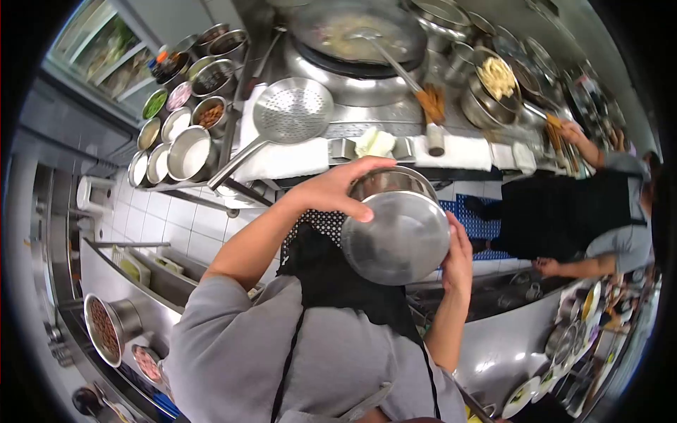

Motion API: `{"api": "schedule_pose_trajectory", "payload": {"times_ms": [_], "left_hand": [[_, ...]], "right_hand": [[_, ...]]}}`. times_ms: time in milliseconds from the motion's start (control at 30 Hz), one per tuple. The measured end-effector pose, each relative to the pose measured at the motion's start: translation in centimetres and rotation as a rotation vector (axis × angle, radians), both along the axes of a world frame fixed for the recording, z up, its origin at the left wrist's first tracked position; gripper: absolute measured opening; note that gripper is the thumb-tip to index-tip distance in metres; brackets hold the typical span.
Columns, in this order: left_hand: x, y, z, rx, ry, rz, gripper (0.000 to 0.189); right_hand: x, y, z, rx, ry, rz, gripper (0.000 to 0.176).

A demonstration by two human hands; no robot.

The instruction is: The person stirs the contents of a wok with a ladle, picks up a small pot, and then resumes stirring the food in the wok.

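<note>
Between my two hands, in front of my apron, is a round stainless steel bowl (398,243), tilted, with a shiny steel band along its far side. My left hand (338,189) is closed on its left side, with the thumb pressed over the edge. On the right side, my right hand (458,257) grips it with the fingers partly hidden. Ahead is a large wok (317,28) with liquid and bits of food in it, and a long-handled ladle (388,56) rests inside. A perforated skimmer (293,109) lies to the wok's left.
Several metal pots of ingredients (189,151) stand on the left rack. A pot of pale yellow food (497,77) sits right of the wok. White cloths (451,154) line the stove edge. A co-worker in a black apron (564,215) stands at right, one hand on a wooden handle.
</note>
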State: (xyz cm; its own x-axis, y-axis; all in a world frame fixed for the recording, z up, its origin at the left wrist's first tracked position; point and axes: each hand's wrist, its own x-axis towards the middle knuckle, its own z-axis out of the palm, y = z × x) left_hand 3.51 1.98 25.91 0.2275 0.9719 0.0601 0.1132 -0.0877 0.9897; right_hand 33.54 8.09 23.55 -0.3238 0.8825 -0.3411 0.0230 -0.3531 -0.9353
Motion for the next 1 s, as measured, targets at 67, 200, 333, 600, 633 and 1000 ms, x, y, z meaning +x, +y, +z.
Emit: {"api": "schedule_pose_trajectory", "payload": {"times_ms": [67, 200, 333, 600, 633, 1000], "left_hand": [[-3.4, -2.1, 1.3, 0.013, 0.016, 0.044, 0.103], [-9.6, -5.7, 3.1, -0.079, 0.045, 0.212, 0.108], [-15.0, -8.2, 3.5, -0.116, 0.003, 0.291, 0.106], [-21.1, -8.6, 0.6, 0.288, -0.282, 0.555, 0.099], [-21.4, -8.7, 0.9, 0.283, -0.280, 0.614, 0.096], [-20.0, -6.4, -1.7, -0.158, -0.360, 1.121, 0.020]], "right_hand": [[-5.2, 0.9, 0.7, -0.024, -0.008, 0.152, 0.043], [-12.7, 2.7, -0.1, -0.142, -0.027, 0.521, 0.042], [-19.1, 2.4, -0.7, -0.449, -0.029, 0.831, 0.044], [-27.5, 2.2, 0.8, -0.105, 0.063, 0.796, 0.043], [-28.2, 2.2, 1.3, 0.012, 0.077, 0.782, 0.040], [-31.8, 5.5, -0.4, 1.021, -0.055, 0.489, 0.036]]}}
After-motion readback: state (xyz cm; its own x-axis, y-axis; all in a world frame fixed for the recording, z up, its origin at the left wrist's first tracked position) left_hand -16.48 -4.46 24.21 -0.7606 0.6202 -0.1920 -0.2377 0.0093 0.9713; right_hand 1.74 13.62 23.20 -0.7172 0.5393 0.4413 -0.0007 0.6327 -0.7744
